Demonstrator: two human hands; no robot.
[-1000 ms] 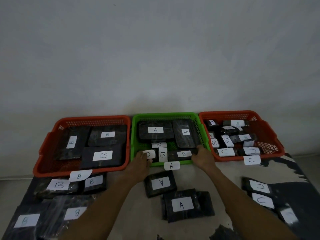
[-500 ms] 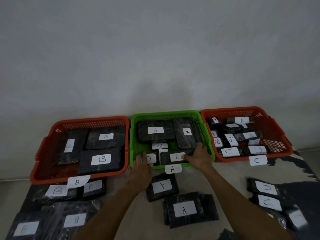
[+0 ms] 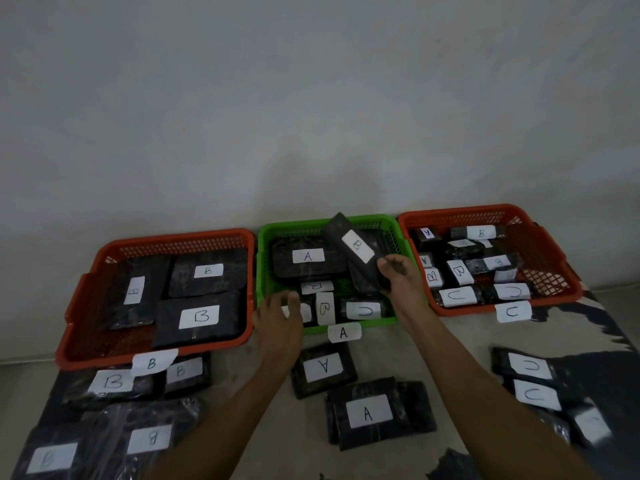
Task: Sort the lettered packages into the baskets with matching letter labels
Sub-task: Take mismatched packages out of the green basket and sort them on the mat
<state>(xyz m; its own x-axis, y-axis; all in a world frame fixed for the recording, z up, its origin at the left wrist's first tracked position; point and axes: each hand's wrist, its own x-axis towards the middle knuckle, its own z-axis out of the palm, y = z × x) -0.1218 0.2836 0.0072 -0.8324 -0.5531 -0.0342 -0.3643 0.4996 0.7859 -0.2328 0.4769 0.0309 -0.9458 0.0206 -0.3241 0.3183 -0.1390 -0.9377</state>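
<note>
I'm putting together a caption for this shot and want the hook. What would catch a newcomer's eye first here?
Probably the right hand lifting a tilted black package marked B above the green basket in the middle, whose front tag reads A. Next come the two orange baskets flanking it: the left one holds only B packages, while the right one, tagged C, holds a jumble of A, B and C.

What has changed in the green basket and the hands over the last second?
The right hand has taken hold of a B package and lifted it, tilted, above the green basket, uncovering a C package. The left hand stays open at the front rim. Other packages unchanged.
</note>
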